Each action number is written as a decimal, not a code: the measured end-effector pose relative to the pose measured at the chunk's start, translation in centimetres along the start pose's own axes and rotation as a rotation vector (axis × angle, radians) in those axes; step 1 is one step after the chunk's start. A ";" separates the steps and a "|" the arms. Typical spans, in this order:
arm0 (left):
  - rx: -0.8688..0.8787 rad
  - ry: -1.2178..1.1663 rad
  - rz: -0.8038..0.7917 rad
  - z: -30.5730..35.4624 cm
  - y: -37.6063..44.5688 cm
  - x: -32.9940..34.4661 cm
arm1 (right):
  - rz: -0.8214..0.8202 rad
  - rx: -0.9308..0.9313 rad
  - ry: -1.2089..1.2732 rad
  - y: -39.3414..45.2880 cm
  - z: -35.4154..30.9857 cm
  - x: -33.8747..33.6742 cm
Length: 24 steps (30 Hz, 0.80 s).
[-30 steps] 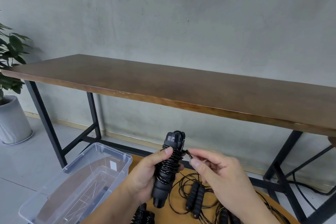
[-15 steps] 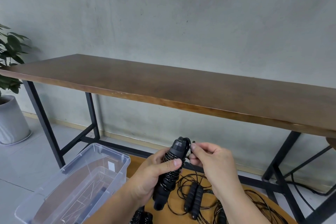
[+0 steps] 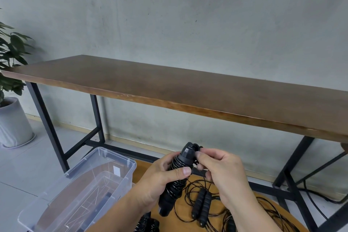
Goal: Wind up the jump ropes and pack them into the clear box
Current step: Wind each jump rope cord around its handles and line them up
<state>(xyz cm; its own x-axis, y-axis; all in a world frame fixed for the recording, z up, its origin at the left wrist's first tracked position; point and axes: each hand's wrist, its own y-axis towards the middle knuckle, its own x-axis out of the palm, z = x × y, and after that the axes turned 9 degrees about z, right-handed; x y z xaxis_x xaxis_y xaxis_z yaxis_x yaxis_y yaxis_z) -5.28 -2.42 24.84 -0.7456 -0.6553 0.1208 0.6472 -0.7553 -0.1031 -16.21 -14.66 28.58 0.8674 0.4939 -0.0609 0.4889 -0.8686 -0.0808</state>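
Long wooden table (image 3: 188,92) against grey concrete wall (image 3: 188,15)

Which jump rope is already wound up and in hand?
The wound rope, coiled round its handles, gripped by the left hand; the right hand pinches its top. The loose rope lies uncoiled on the round table.

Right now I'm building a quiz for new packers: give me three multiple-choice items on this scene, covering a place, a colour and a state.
1. Where is the clear box?
A. on the long table
B. left of the hands
C. behind the plant

2. What colour are the rope handles?
A. black
B. red
C. white

3. What is the left hand doing?
A. hanging idle
B. pressing the box
C. gripping the wound jump rope

Answers: 1 B, it sits low at left. 2 A, every handle is black. 3 C, its fingers curl round the bundle while the right hand pinches the rope end at the top.
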 end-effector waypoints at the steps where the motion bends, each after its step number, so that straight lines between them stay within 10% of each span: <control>1: -0.008 -0.013 -0.006 0.0 0.1 0.0 | -0.011 0.015 0.034 0.0 0.0 -0.1; 24: -0.003 -0.001 -0.042 0.4 0.8 -0.1 | 0.065 -0.145 -0.080 -0.4 0.0 -0.1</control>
<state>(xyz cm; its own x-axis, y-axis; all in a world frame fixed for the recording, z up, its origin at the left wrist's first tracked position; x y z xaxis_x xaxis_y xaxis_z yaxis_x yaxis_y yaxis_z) -4.59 -2.91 25.17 -0.7721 -0.6229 0.1259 0.6148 -0.7823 -0.1004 -16.50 -14.31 28.59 0.8901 0.4335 -0.1407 0.4457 -0.8924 0.0701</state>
